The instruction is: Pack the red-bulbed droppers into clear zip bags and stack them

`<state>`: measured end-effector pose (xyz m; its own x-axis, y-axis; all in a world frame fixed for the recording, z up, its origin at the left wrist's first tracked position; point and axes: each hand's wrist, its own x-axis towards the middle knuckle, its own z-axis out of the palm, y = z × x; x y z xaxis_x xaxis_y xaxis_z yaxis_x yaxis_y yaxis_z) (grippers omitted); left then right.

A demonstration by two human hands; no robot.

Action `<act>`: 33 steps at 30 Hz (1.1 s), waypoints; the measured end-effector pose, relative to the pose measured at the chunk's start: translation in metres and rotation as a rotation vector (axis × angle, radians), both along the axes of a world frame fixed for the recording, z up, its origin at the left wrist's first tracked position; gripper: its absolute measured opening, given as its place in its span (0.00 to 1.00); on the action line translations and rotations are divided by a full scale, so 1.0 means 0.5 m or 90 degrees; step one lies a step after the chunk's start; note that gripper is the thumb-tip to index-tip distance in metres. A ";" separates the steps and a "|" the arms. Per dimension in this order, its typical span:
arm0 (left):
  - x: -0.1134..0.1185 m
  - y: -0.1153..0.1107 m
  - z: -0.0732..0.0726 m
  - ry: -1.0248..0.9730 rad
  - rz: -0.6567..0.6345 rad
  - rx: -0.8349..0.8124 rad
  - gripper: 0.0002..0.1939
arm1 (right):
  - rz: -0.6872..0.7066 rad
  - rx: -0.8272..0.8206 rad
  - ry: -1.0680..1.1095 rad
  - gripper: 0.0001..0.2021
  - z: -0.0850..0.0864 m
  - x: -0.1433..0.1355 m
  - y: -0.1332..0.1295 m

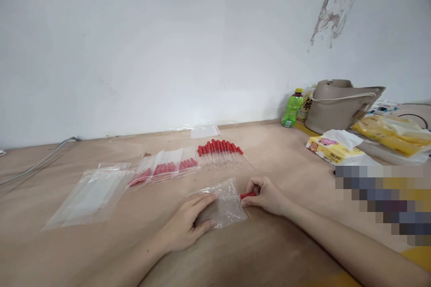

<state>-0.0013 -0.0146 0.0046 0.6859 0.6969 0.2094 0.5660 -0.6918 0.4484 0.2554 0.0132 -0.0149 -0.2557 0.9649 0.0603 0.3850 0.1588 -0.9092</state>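
Note:
A clear zip-lock bag (227, 215) with a red-edged mouth lies flat in front of me. My left hand (188, 219) rests on the bag's closed side, thumb and fingers spread apart. At the mouth, my right hand (266, 195) pinches the red rubber bulb of a dropper (248, 195); its clear stem reaches into the bag. Behind the bag, a fanned row of red-bulbed droppers (220, 145) lies on the table. To their left are overlapping bags with droppers inside (164, 168). Further left is a stack of flat clear bags (96, 192).
Brown paper covers the table (279, 152). Another clear bag (204, 131) lies by the wall. On the right stand a green bottle (292, 108), a beige bag (332, 107) and a tissue pack (332, 147), with yellow packaging (393, 134) beyond. A grey cable (40, 161) runs at left.

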 end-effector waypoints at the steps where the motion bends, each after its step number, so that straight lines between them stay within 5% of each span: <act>1: 0.000 0.000 -0.001 0.000 -0.001 0.001 0.25 | 0.007 -0.002 -0.012 0.17 0.002 0.001 0.000; 9: 0.002 -0.001 0.003 -0.009 -0.009 0.002 0.25 | 0.114 0.010 -0.041 0.09 0.018 0.013 -0.003; 21: 0.004 -0.001 0.005 0.004 -0.018 0.002 0.25 | 0.249 0.214 -0.141 0.09 0.041 0.017 -0.008; 27: 0.005 0.000 0.003 0.012 -0.024 0.010 0.24 | 0.268 0.170 -0.088 0.10 0.040 0.010 -0.011; 33: 0.008 -0.002 0.002 0.006 -0.024 0.014 0.23 | 0.184 0.153 -0.116 0.13 0.048 -0.020 -0.029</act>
